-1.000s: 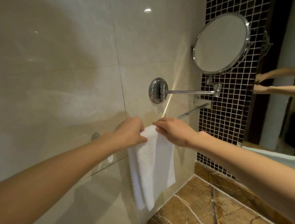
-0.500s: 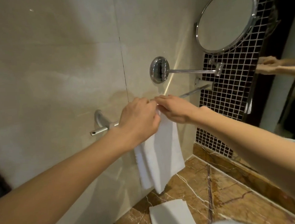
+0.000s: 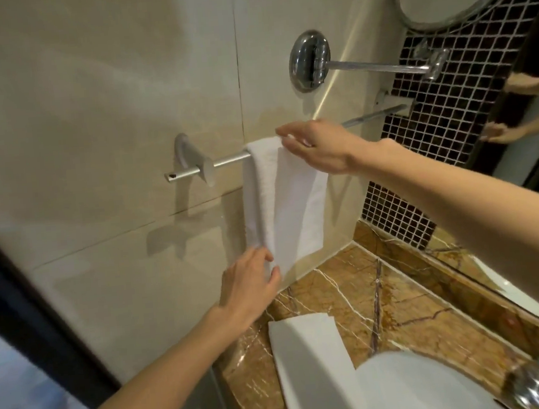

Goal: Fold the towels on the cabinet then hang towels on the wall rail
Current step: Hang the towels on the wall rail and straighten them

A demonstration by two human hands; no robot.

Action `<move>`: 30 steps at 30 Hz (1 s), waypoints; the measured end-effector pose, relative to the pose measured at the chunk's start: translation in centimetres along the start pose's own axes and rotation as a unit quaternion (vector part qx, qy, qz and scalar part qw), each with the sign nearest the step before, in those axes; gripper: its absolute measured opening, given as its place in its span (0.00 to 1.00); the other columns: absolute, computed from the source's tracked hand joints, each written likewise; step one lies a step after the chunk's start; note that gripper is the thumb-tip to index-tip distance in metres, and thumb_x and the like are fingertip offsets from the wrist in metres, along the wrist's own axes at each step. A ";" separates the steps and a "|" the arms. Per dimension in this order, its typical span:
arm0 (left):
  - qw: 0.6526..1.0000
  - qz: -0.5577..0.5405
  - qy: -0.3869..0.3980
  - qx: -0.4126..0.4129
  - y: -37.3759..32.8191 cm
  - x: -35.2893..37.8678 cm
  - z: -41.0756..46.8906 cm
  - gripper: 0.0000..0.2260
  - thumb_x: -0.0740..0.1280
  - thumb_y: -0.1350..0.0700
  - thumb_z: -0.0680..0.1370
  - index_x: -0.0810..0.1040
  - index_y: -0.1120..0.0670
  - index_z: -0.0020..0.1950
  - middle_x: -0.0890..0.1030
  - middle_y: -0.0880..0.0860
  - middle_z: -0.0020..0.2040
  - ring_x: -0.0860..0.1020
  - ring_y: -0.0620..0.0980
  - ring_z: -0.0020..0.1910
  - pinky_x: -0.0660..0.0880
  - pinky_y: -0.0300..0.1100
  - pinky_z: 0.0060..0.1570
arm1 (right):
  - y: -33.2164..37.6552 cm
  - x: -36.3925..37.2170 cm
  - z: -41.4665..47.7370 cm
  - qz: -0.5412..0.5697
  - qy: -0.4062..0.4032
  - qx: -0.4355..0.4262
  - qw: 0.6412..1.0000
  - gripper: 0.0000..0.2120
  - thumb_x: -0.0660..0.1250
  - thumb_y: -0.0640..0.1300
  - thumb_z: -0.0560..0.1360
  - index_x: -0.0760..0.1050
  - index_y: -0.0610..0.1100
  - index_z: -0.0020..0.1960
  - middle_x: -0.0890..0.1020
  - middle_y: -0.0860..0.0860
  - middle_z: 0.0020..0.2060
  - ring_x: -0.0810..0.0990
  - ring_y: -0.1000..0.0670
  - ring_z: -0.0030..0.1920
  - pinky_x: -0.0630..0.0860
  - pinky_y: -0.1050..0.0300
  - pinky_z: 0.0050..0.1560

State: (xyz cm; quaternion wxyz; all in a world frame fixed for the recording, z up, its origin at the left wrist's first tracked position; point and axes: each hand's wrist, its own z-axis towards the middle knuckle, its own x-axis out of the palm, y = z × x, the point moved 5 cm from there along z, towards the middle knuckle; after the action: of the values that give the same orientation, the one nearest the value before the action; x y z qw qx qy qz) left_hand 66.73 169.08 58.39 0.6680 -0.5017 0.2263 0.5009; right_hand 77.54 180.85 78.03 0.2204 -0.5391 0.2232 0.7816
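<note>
Low under the rail point(image 3: 228, 160), the left hand point(image 3: 251, 287) meets the bottom hem of the towel point(image 3: 289, 202) with loosely curved fingers. I cannot tell whether they pinch or only touch, but a hard tug there would likely drag the cloth off the rail or leave its layers uneven. On the rail, the right hand point(image 3: 318, 147) lies flat on the fold with fingers straight and close together, so lifting it early may let the towel slide.

White towel point(image 3: 281, 203) draped over wall rail point(image 3: 228, 160), second folded towel point(image 3: 311, 360) flat on cabinet point(image 3: 401, 307)
</note>
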 end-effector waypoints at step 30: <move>0.944 -0.253 -0.036 -0.210 6.7 13.9 -1.4 0.04 0.73 0.58 0.72 0.84 0.58 0.44 0.75 0.52 0.49 0.77 0.51 0.48 0.69 0.37 0.46 | 0.0 0.4 0.8 -0.016 -0.093 0.031 0.995 0.17 0.57 0.47 0.81 0.76 0.48 0.66 0.83 0.45 0.56 0.79 0.42 0.58 0.74 0.49 0.55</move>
State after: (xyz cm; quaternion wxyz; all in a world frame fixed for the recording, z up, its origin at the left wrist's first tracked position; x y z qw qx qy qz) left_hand 66.54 173.91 43.63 0.6601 -0.6528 -0.0427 0.3692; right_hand 76.80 181.40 77.86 0.2688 -0.4606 0.2172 0.8176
